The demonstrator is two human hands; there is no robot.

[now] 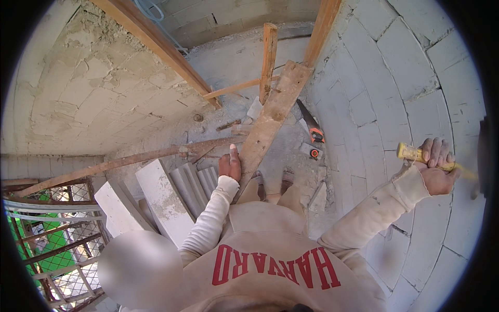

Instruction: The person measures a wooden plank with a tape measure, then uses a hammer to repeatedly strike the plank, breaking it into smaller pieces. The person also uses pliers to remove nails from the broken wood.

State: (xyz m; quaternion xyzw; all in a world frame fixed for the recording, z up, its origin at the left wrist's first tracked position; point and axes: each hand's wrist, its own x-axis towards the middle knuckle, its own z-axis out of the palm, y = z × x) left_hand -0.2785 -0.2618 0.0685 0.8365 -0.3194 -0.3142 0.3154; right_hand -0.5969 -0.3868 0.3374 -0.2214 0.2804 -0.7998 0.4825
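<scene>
A long, worn wooden plank (272,114) slants from the far door frame toward my legs. My left hand (230,165) is closed at the plank's left edge near its close end, with one finger or thumb stretched along it. Out to the right, my right hand (437,165) is raised beside the block wall, its fingers wrapped round the yellow handle of a hammer (410,152). The hammer's far end is blurred near the picture's dark rim. An upright timber piece (268,62) stands beside the plank's far part.
A handsaw (311,124) and a tape measure (314,153) lie right of the plank. Pale blocks (163,200) stand at left, below a long thin timber (130,162). The timber door frame (161,49) stands ahead, and a block wall (384,104) rises at right. Rubble litters the floor.
</scene>
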